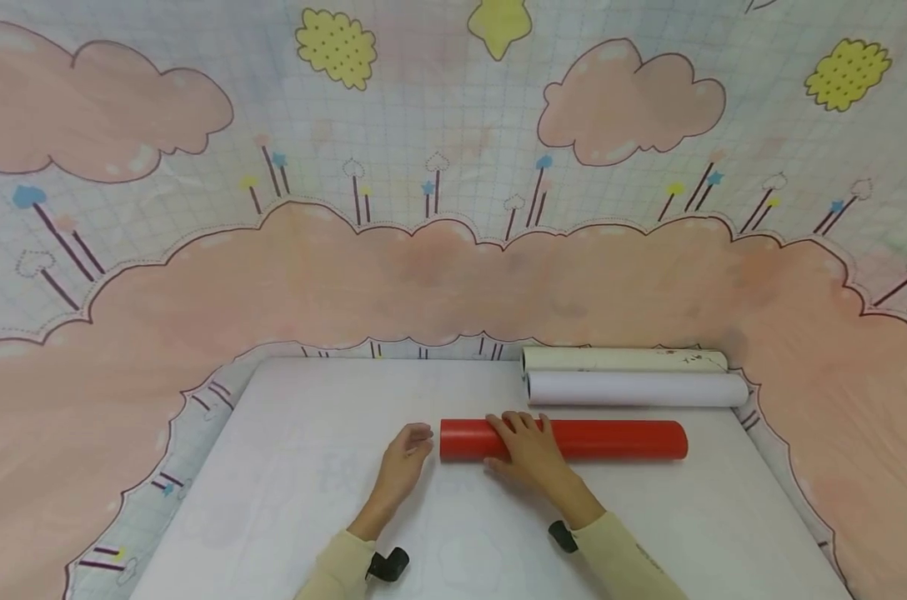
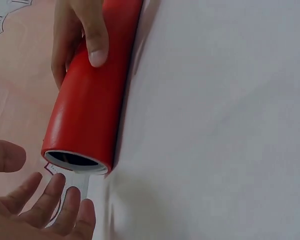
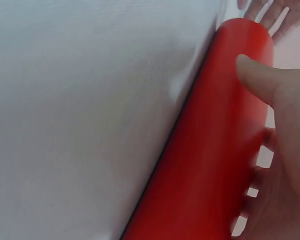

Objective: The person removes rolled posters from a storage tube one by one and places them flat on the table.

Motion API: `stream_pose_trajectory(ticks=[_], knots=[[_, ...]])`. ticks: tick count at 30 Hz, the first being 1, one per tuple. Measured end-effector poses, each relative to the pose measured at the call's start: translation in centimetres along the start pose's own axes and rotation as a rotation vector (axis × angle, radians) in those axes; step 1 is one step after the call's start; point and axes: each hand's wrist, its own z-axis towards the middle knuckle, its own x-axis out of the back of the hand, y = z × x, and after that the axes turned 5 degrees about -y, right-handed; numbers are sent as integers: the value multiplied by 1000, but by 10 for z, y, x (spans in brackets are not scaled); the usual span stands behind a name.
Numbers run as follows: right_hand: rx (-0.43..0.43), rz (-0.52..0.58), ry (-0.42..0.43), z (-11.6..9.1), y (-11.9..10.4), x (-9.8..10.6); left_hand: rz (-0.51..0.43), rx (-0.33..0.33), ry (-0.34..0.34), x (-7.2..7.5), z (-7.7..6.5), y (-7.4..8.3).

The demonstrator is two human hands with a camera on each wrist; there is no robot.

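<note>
A red roll (image 1: pixel 618 439) with a hollow core lies crosswise on the white table. My right hand (image 1: pixel 534 454) grips it left of its middle, with the thumb on the near side and the fingers over the far side. In the right wrist view, that thumb (image 3: pixel 260 80) presses on the red surface. Just off the roll's left end is my left hand (image 1: pixel 404 458), touching nothing. The left wrist view shows its fingers (image 2: pixel 50 200) spread and slightly bent below the roll's open end (image 2: pixel 77 161), which has a pale inner rim.
Behind the red roll, a white roll (image 1: pixel 633 389) and a cream roll (image 1: pixel 618 360) lie side by side at the table's back right. The white table (image 1: pixel 311 433) ends against a patterned cloth (image 1: pixel 423 283) printed with clouds, which rises behind and along both sides.
</note>
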Motion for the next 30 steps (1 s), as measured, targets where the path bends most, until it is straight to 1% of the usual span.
stream_pose_trajectory(ticks=[1, 5, 8, 12, 16, 19, 23, 25, 28, 30], knots=[[-5, -4, -3, 1, 0, -1, -12, 19, -2, -1, 0, 0], [-10, -14, 4, 3, 0, -3, -34, 55, -9, -6, 0, -1], [-5, -14, 24, 4, 0, -5, -28, 47, -13, -9, -1, -2], [-2, -17, 43, 5, 0, -7, -20, 35, -36, -13, 2, -4], [2, -26, 58, 6, 0, -8, -31, 67, -41, -17, 5, -3], [8, -26, 73, 5, 0, -9, -63, 88, -31, -19, 7, -2], [11, -29, 84, 5, 1, -11, -145, 111, -21, -22, 10, -4], [8, -30, 80, 5, 2, -12, -180, 124, -5, -25, 12, -4], [7, -22, 81, 5, 2, -13, -205, 144, 16, -28, 15, -4], [7, -15, 80, 5, 2, -12, -206, 150, 19, -29, 16, -2]])
